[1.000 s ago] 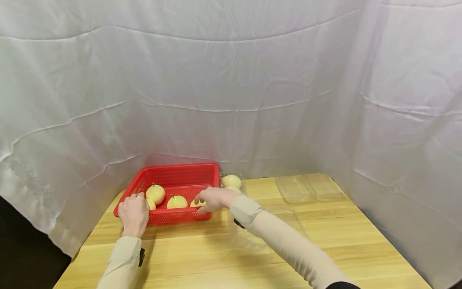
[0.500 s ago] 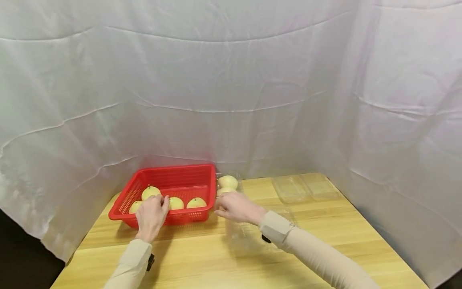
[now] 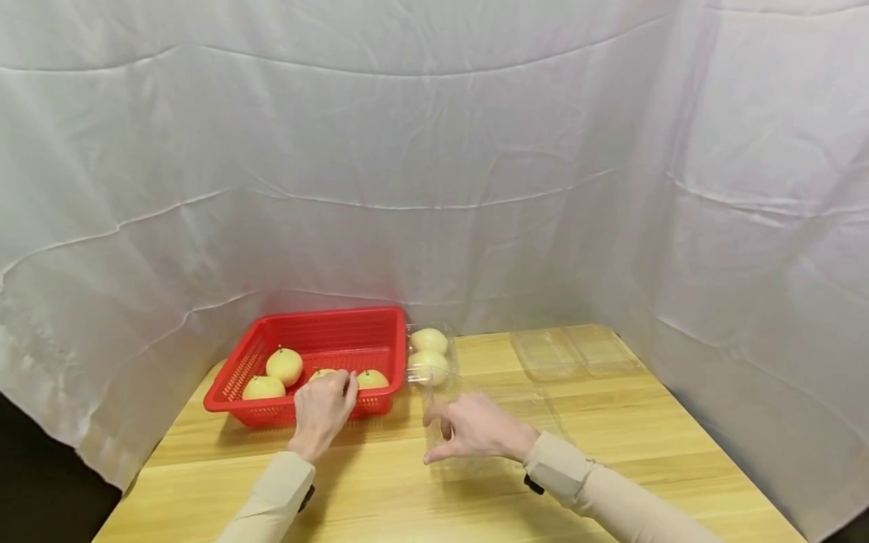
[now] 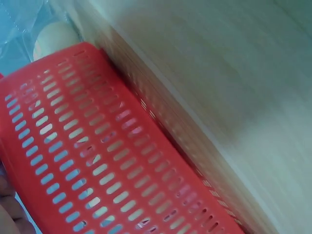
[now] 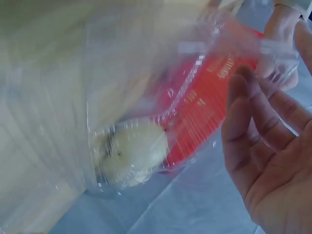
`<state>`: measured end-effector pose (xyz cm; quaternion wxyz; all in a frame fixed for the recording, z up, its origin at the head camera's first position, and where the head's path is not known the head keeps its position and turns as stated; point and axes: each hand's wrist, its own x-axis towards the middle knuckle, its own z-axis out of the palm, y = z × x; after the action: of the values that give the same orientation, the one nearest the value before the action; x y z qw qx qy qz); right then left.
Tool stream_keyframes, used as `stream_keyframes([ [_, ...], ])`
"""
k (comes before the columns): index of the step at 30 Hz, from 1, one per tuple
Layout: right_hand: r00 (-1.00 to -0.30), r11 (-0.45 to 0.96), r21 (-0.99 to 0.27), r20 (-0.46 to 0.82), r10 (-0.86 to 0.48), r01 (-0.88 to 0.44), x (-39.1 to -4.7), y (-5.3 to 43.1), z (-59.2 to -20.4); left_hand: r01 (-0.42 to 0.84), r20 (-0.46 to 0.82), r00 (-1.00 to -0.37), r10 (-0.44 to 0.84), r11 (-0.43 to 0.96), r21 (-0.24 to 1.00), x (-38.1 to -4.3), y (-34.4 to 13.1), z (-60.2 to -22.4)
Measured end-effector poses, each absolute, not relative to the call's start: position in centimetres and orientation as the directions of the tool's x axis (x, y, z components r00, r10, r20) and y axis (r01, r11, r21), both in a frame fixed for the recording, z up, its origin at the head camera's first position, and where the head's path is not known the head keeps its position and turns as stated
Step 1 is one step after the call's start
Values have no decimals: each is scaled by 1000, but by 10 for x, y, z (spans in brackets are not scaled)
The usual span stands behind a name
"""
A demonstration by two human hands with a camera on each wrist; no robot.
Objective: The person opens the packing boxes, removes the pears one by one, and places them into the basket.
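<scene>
My left hand (image 3: pixel 322 407) reaches over the front rim of a red perforated basket (image 3: pixel 305 320). Its fingers bend close to a yellow pear (image 3: pixel 319 372), though I cannot tell whether they grip anything. In the left wrist view, only some fingers (image 4: pixel 9 212) show beyond the rim. Other pears in the basket include one at the right (image 3: pixel 371 379). My right hand (image 3: pixel 478 426) is over a clear plastic container (image 3: pixel 536 407), thumb and fingers apart with nothing between them. In the right wrist view, clear plastic lies beside those gently bent fingers (image 5: pixel 239 141).
Two pears (image 3: pixel 429 354) sit in another clear container beside the basket's right wall. An opened clear container (image 3: pixel 577 353) lies at the table's back right. The wooden table (image 3: pixel 380 498) ends at a pale curtain (image 3: pixel 434 188).
My left hand has moved right along the basket's front rim. The right hand has drawn back from the basket, rightward to the clear container, and its thumb and fingers have spread.
</scene>
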<state>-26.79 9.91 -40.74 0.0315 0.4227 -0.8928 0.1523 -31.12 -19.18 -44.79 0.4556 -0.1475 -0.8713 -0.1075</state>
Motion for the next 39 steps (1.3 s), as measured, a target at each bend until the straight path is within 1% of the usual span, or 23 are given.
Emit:
stream_keyframes([
  [3, -651, 581, -325, 174, -739, -746, -264, 105, -411, 364, 832, -529, 169, 930, 42, -311, -189, -449],
  [7, -674, 566, -414, 179, -717, -713, -258, 115, -413, 368, 824, -539, 173, 929, 46, -311, -189, -449],
  [11, -705, 585, -439, 182, -685, -682, -252, 125, -414, 380, 816, -547, 186, 924, 44, -313, -189, -447],
  [18, -732, 634, -395, 176, -658, -665, -247, 143, -415, 387, 803, -567, 185, 920, 61, -312, -190, -448],
  [22, -738, 636, -408, 166, -654, -655, -246, 159, -412, 399, 805, -560, 193, 915, 58, -312, -192, -449],
  [26, -759, 652, -440, 116, -641, -618, -245, 178, -409, 407, 812, -546, 205, 912, 43, -313, -192, -449],
  [31, -792, 713, -382, 94, -603, -588, -247, 202, -410, 417, 814, -537, 221, 908, 29, -313, -189, -447],
  [39, -837, 792, -292, 59, -545, -536, -254, 234, -414, 413, 805, -552, 217, 910, 38, -312, -186, -447],
])
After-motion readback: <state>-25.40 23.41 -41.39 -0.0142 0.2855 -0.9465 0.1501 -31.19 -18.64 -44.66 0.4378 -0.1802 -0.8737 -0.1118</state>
